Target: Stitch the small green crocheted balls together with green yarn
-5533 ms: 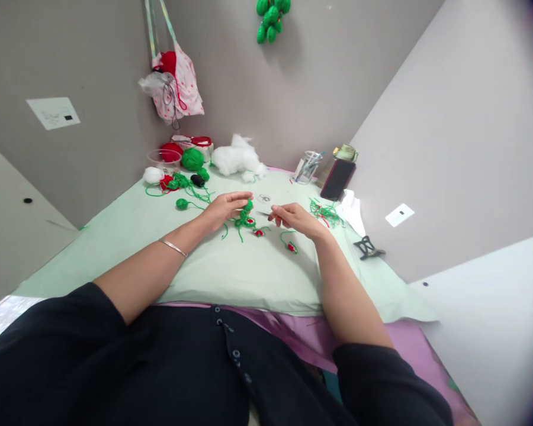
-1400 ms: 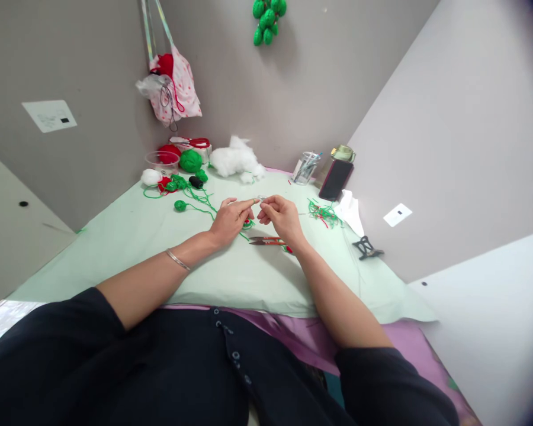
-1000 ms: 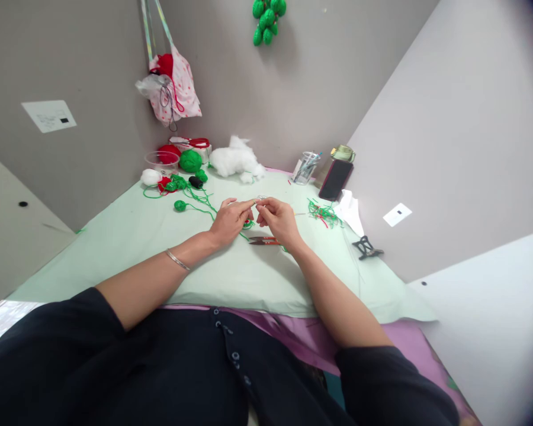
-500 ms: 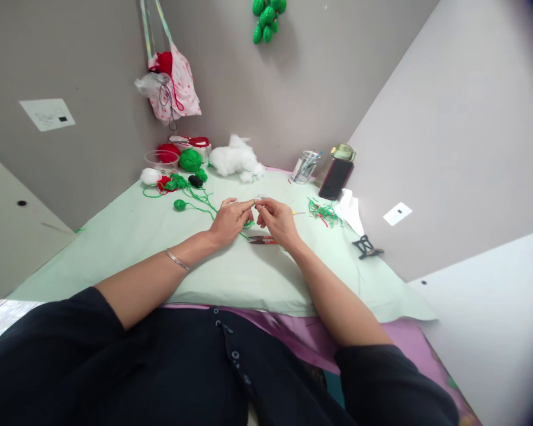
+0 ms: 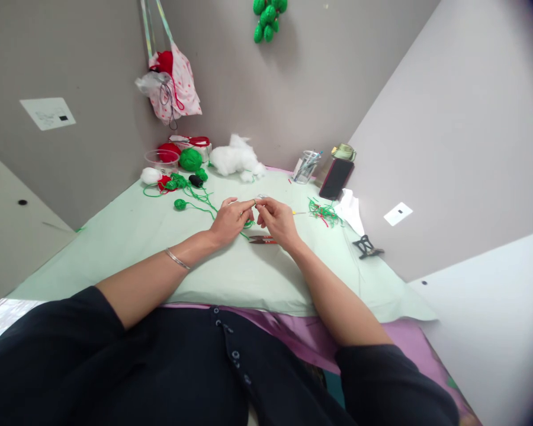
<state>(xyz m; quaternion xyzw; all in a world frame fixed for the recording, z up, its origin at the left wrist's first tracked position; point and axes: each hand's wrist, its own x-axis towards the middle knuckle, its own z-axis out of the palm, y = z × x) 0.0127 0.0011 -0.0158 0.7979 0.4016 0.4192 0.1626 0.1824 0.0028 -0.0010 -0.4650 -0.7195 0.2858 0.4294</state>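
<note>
My left hand [image 5: 228,223] and my right hand [image 5: 279,223] meet above the middle of the table. My left hand is closed on green yarn [image 5: 249,224], with its index finger stretched toward my right fingertips. A bit of green shows at that fingertip. The right thumb and fingers are pinched; what they hold is too small to make out. A thin yellow stick [image 5: 299,213] shows past the right hand; whether it is held or lying, I cannot tell. Beneath lie red-handled thread snips [image 5: 262,239], partly hidden by my right hand. A strand runs left to a small green yarn ball [image 5: 180,205].
Yarn balls, a clear plastic tub [image 5: 162,160] and a black thread spool [image 5: 196,181] lie back left. White stuffing [image 5: 235,158] is at the back. A clear cup [image 5: 306,167], phone [image 5: 336,178], yarn scraps [image 5: 324,212] and black claw clip [image 5: 368,247] are right.
</note>
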